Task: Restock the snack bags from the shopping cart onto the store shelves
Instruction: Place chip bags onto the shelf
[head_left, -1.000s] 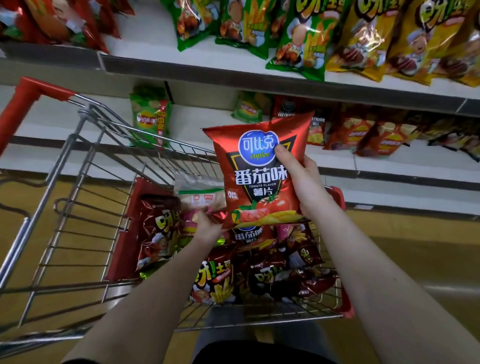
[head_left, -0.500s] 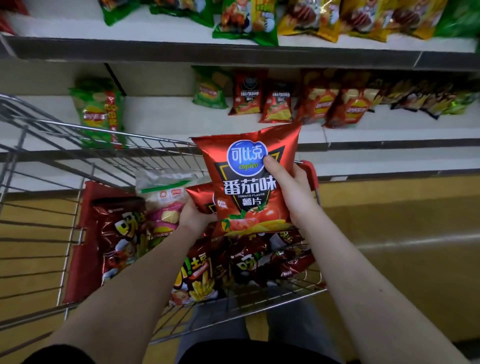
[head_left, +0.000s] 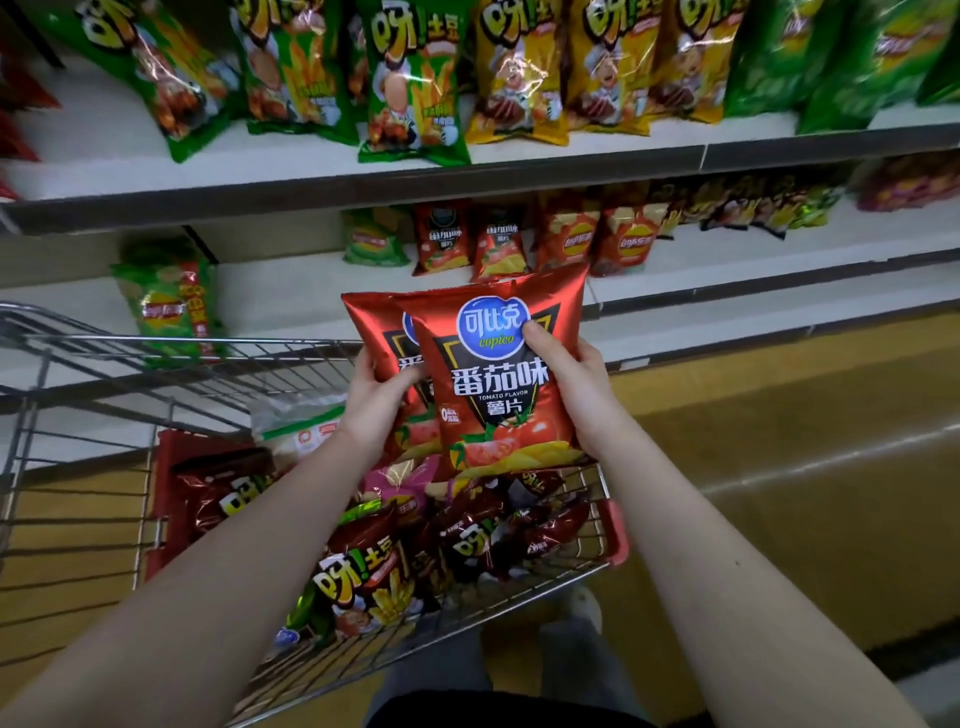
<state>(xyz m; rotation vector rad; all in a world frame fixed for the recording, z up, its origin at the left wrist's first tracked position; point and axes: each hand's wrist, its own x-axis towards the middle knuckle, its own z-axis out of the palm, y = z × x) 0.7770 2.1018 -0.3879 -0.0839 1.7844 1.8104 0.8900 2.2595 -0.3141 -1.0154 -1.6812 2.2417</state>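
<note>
Two chip bags (head_left: 493, 415) are held upright, long axes vertical, over one cart (head_left: 208, 340). The front bag (head_left: 498, 374) is gripped by the right hand (head_left: 569, 387), the rear bag (head_left: 374, 327) seemingly by the left hand (head_left: 376, 402).

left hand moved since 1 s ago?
Yes. The left hand rose from among the bags in the cart up to its far rim and now grips a second tomato bag.

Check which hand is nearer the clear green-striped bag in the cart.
Left. The left hand, gripping the rear tomato bag, is just right of the clear bag. The right hand, holding the front tomato bag, is farther right.
</note>
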